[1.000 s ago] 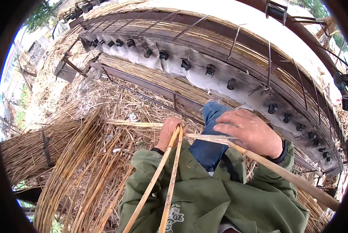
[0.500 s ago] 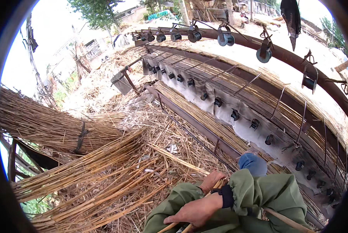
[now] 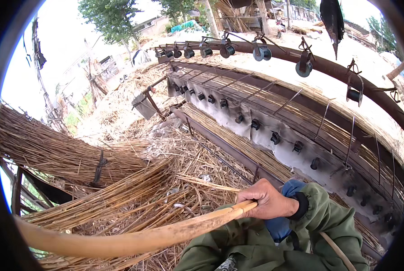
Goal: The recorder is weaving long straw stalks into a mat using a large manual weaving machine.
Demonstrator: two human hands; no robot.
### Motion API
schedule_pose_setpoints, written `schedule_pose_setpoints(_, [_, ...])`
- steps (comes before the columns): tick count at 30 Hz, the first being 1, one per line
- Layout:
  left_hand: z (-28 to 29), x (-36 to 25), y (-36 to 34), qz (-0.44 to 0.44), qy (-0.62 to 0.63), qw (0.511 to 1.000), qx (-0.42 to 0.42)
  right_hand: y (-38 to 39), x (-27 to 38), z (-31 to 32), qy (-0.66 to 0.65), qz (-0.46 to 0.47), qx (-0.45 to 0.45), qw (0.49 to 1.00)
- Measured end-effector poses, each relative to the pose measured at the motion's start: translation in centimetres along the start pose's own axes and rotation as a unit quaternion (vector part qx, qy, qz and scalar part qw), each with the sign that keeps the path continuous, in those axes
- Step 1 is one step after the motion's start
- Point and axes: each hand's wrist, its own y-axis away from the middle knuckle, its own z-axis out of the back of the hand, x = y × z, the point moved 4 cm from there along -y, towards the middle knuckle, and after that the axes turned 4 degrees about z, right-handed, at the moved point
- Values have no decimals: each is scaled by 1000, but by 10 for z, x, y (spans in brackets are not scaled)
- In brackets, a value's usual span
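Note:
My right hand (image 3: pixel 269 198), its green sleeve ending in a black cuff, is closed round the ends of a few pale reed stalks (image 3: pixel 166 239). They sweep left across the foreground, close to the camera and large in view. A thinner stalk (image 3: pixel 206 182) reaches from the straw pile to the same hand. My left hand does not show; only its green sleeve (image 3: pixel 206 244) is visible, behind the stalks. Another stalk (image 3: pixel 339 253) sticks out below my right forearm.
Right of me runs a long metal weaving frame (image 3: pixel 238 158) with a row of black spools. Wire reels (image 3: pixel 262 53) hang from the curved rail (image 3: pixel 328 67). Loose straw (image 3: pixel 166 167) covers the ground. Left lie a tied reed bundle (image 3: pixel 53 149) and a spread of loose reeds (image 3: pixel 98 194).
My right hand has risen from my lap and moved right, now holding stalks that swing up across the foreground. My left hand, seen near the stalks before, has gone out of sight.

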Motion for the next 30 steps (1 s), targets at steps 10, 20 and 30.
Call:
schedule_pose_setpoints(10, [-32,-16,7,49,-56,991,114,89,28,138,-205,16,-501,841])
schedule_pose_setpoints(20, [3,-94,-47,-83,-15,993,78,244,158,163,-94,228,-582,775])
schedule_pose_setpoints(30, [-11,-191,-69,-134,-84,951,265,370,162,115,-107,330,-653,673])
